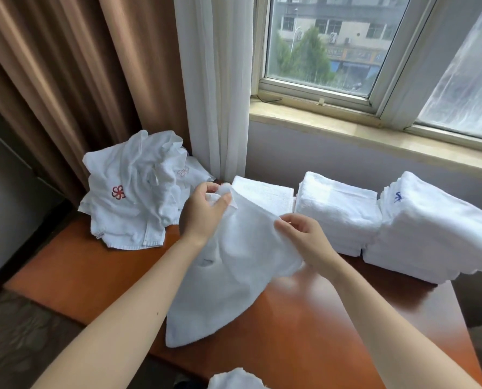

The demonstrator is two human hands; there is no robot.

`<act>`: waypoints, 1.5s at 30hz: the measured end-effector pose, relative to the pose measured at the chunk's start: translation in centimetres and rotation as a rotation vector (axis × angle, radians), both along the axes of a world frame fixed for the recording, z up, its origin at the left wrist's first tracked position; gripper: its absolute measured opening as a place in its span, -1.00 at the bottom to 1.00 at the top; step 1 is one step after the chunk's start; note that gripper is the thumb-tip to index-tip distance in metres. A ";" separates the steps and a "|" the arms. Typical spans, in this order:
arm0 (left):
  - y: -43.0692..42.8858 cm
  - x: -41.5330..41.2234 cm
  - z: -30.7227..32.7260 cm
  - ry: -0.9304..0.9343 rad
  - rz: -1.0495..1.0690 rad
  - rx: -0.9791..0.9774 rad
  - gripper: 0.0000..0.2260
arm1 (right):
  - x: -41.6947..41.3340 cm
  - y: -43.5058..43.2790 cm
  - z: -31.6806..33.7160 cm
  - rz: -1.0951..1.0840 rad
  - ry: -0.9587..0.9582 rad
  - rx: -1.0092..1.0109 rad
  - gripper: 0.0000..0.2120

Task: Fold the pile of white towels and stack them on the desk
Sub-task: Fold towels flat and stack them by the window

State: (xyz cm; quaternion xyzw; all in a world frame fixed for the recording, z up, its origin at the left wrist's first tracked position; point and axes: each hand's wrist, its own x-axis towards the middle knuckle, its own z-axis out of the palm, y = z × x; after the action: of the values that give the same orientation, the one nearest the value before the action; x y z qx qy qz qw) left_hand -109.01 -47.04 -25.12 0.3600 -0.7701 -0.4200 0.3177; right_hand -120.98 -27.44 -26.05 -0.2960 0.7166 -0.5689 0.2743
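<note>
Orange-brown desk (pixel 318 318) under a window (pixel 332 37), brown curtain (pixel 65 80) and white sheer curtain (pixel 214 80) behind it on the left.

My L hand (pixel 203 213) is closed on a top corner of the towel (pixel 234 276), cloth bunched btwn thumb and fingers. It's held up off the desk, just in front of the thin folded stack (pixel 262 192). My R hand (pixel 307 240) pinches the towel's upper edge further right, thumb against forefinger, other fingers loosely bent, wrist angled in toward the L. Both forearms are bare and reach fwd from the bottom corners, L hand higher and further out than R.

Towel hangs slack btwn the two grips, and its lower end reaches down to the desk near the front edge.

Crumpled pile (pixel 133 192) w/ a red flower logo sits at the desk's back left. Right of the thin stack is a taller stack (pixel 338 209), then the biggest stack (pixel 430 226) w/ a blue mark, side by side along the wall. A bit of white cloth (pixel 234 379) shows at the bottom edge.
</note>
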 end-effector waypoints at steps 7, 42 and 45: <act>3.5 -1.2 0.5 -0.004 -0.623 0.283 -0.78 | -1.4 -1.2 3.2 0.146 0.060 -0.010 -0.85; 5.0 -1.7 0.2 -0.132 -0.479 0.062 -0.93 | -3.0 1.6 1.2 0.143 0.077 0.063 -0.88; 4.6 -1.4 0.1 -0.020 -0.343 0.140 -0.94 | -3.0 2.4 -0.1 0.126 0.040 0.106 -0.87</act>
State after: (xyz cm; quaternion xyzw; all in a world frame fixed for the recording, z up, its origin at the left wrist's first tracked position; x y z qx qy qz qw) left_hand -110.45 -42.46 -25.06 0.2489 -0.7922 -0.5170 0.2078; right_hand -124.00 -25.03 -26.12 -0.3368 0.7312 -0.5056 0.3104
